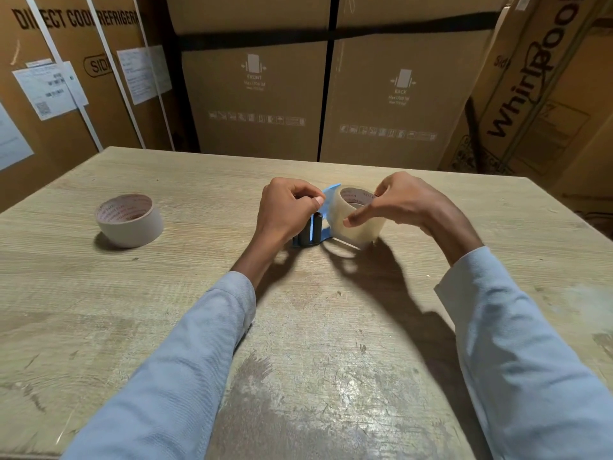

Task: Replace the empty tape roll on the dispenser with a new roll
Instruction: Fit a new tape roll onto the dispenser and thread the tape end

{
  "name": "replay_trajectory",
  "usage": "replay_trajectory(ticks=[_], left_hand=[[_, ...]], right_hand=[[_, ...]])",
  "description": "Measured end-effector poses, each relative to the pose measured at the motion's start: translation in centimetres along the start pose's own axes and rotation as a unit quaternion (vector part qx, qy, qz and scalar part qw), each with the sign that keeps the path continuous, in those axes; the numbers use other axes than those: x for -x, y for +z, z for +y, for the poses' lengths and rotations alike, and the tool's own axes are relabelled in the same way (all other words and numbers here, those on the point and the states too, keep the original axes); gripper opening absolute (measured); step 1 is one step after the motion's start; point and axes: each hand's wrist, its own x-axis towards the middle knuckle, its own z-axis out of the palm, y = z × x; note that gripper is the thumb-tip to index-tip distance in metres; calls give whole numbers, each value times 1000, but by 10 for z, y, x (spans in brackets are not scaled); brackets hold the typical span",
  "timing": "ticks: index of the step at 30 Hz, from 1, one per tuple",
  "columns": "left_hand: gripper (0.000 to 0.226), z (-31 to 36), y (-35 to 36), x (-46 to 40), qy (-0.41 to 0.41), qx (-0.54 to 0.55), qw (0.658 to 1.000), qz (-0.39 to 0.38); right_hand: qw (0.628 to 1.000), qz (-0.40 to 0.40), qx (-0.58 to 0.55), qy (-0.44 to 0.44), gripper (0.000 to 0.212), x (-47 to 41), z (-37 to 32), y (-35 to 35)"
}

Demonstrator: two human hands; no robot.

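— Head view first: what do we have under our hands?

— We see our left hand (288, 210) curled into a loose fist over the blue tape dispenser (313, 227), thumb and forefinger pinched together at the top of its blue plate. Whether they pinch the plate itself or a tape end, we cannot tell. Just below that hand's knuckles stand the dispenser's dark rollers, upright on the worktop (331, 327).

— And the other hand?

— Our right hand (403, 204) grasps the clear tape roll (356, 217): fingers come over the top rim, the thumb presses on the near outer face. The roll sits just inside that hand, between it and the left hand, touching the dispenser's blue plate. It looks tilted, its open core facing up and a little toward us. We cannot make out whether it is fully seated on the hub.

— Anything else on the worktop?

— Well apart from our left hand, out on its outer side, a second roll (129, 220) lies flat, cardboard core with printed lettering inside and a pale band around it. Nothing touches it.

— Beyond the hands?

— Past both hands stand large cardboard cartons (398, 94), some with straps and paper labels. Light blue sleeves (185, 360) cover both our forearms down to the wrists.
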Motion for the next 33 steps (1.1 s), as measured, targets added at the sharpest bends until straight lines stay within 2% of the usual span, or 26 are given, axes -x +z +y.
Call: replay_trajectory(ticks=[6,11,17,24,26,33], left_hand=[[12,4,1,2,2,-16,1000,0],[12,7,3,4,-13,-45,999,-6],[21,17,-2,-5,-46,-68,995,-49],[19,19,-1,-14,-80,-51,992,-77],[21,20,-1,-14,-60,-72,993,-76],[27,16,0,-8,103,-229,967,-50]], right_hand=[[993,-18,114,-2,57,-1,-14,-5],[979,-34,201,-26,59,-7,-23,3],[977,-56,202,-42,59,-11,-20,3],[980,-70,183,-39,56,-16,-15,4],[981,-67,178,-38,56,-15,-13,4],[984,-58,164,-41,57,-12,-9,5]])
